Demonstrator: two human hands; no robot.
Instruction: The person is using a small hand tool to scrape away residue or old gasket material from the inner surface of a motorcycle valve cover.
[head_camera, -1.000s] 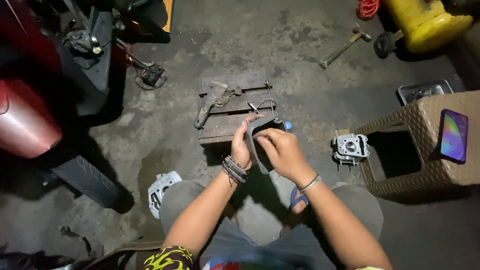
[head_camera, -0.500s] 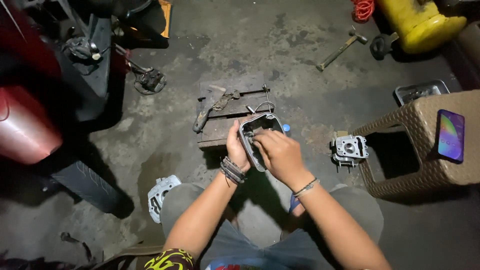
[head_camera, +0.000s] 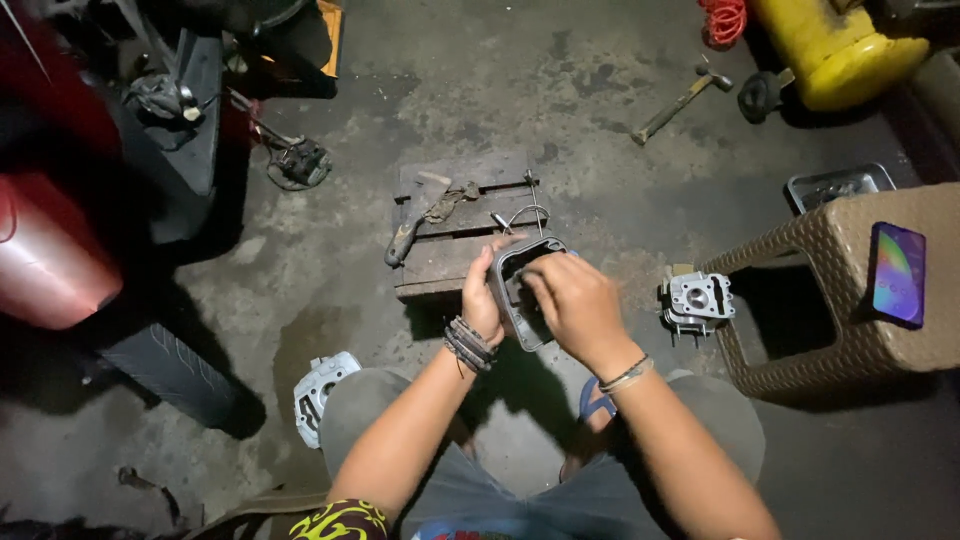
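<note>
- The cover (head_camera: 524, 290) held in both hands looks like dull grey metal
- The small pallet (head_camera: 455, 225) is rough, dirty wood
- The floor (head_camera: 600, 110) is rough grey concrete with dark stains
- The stool (head_camera: 850, 290) is brown woven plastic
- The engine part (head_camera: 697, 300) beside it is pale, slightly shiny metal
- The tank (head_camera: 835, 40) is shiny yellow
- The hammer (head_camera: 683, 103) has a wooden handle
</note>
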